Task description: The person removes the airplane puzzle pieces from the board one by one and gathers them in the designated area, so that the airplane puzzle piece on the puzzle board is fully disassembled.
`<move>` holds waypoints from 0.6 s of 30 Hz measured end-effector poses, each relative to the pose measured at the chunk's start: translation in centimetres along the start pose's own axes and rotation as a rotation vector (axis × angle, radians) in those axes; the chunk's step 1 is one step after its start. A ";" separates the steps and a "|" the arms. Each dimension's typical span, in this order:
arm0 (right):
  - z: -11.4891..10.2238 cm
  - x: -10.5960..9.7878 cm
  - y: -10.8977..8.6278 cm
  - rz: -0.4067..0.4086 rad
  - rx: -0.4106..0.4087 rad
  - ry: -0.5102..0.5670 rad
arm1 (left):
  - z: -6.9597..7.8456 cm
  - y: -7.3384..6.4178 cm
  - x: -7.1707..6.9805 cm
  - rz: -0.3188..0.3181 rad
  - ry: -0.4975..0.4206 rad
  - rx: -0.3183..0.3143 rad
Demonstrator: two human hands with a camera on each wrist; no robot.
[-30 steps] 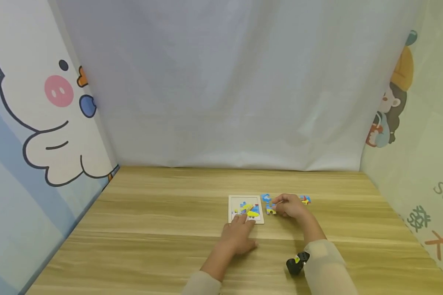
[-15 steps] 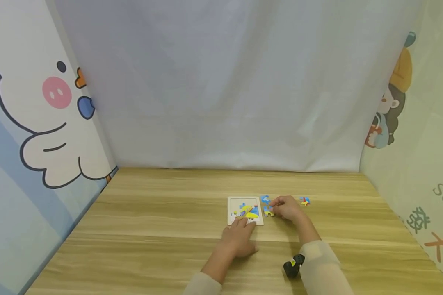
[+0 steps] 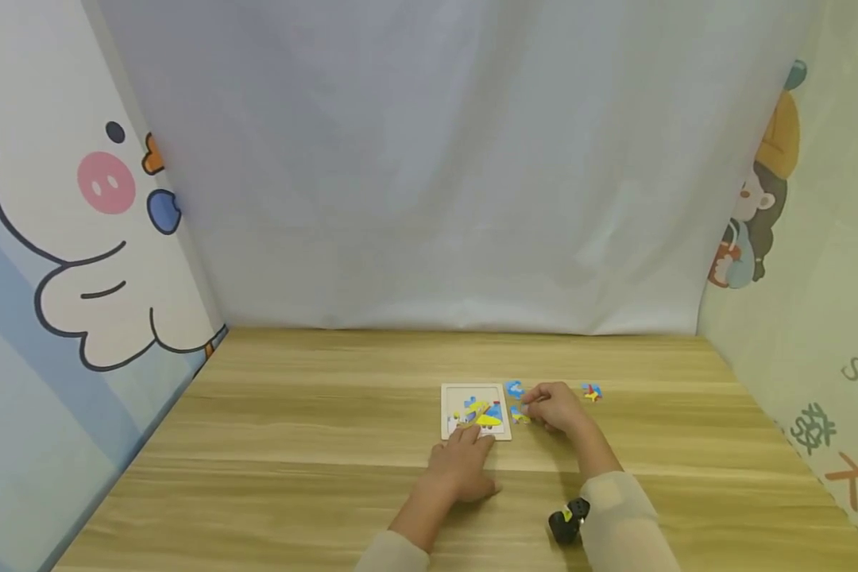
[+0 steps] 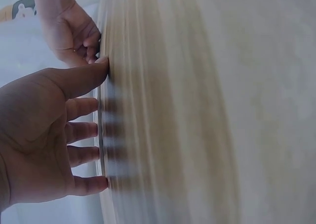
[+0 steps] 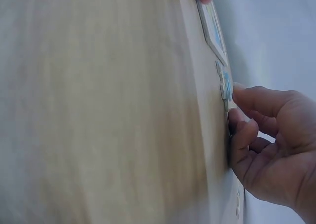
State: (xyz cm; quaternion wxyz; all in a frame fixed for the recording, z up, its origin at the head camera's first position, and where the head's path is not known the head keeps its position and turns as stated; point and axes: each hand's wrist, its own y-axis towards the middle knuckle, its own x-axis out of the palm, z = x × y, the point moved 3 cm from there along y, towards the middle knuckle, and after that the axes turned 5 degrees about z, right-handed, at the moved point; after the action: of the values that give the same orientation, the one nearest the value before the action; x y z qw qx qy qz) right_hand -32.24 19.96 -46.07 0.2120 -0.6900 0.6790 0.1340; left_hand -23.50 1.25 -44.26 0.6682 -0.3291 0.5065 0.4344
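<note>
A small jigsaw puzzle tray (image 3: 444,413) with a pale rim lies on the table, partly filled with pieces showing a yellow and blue picture. My left hand (image 3: 461,465) rests with spread fingers over its near edge; in the left wrist view the fingertips (image 4: 89,156) press down at the surface. Just right of the tray, my right hand (image 3: 559,407) pinches a yellow and blue puzzle piece (image 3: 518,415) with thumb and curled fingers, low over the table. The fingers partly cover that piece. Right behind it lies a blue and white puzzle piece (image 3: 515,388).
Farther right on the wooden table (image 3: 293,445) lies another puzzle piece (image 3: 592,392), blue, red and yellow. A black device (image 3: 568,520) sits by the right sleeve. A pale curtain (image 3: 429,175) hangs behind the table, with printed panels at both sides.
The right hand has shifted slightly left toward the tray, and the yellow and blue piece with it. The left hand stays at the tray's near edge.
</note>
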 end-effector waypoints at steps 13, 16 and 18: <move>0.0 -0.6 -1.4 0.028 -0.047 0.056 | 0.1 0.1 0.5 -0.006 -0.008 0.011; -0.2 -0.7 -1.5 0.039 -0.086 0.064 | 0.1 0.2 0.4 0.011 0.024 0.016; -0.5 -0.6 -1.6 0.038 -0.116 0.062 | 0.1 0.2 0.4 0.014 0.037 0.016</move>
State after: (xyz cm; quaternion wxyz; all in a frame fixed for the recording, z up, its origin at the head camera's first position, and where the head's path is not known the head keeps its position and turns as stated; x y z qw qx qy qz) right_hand -30.70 20.27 -45.17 0.1477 -0.6919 0.6893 0.1556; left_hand -23.66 1.50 -44.60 0.6581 -0.3282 0.5246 0.4289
